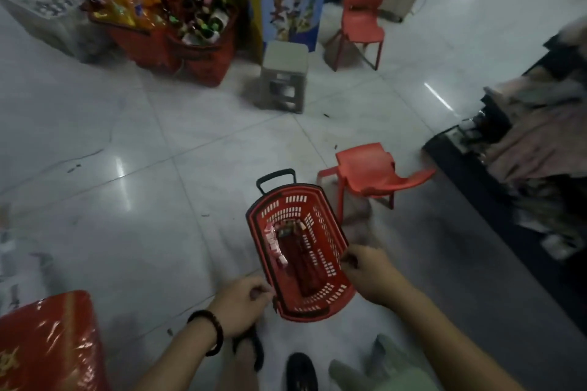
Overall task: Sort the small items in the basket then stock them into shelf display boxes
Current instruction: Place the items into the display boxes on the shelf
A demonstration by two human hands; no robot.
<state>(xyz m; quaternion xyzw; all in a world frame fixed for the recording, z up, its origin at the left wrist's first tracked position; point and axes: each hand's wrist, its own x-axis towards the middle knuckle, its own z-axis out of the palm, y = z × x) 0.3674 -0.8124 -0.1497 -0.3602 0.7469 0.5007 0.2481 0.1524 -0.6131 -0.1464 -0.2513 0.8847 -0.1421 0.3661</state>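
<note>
Tile floor [143, 168] open ahead, hands [241, 305] [368, 276] grip basket [330, 290] rims, chair [371, 174] by R edge.

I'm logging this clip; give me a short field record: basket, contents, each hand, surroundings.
basket: red, tilted, held between both hands
contents: a few small packets along its left side and far end
left hand: grips the near left rim
right hand: grips the right rim
nearby: red chair just beyond the basket; stool and full baskets farther off
</note>
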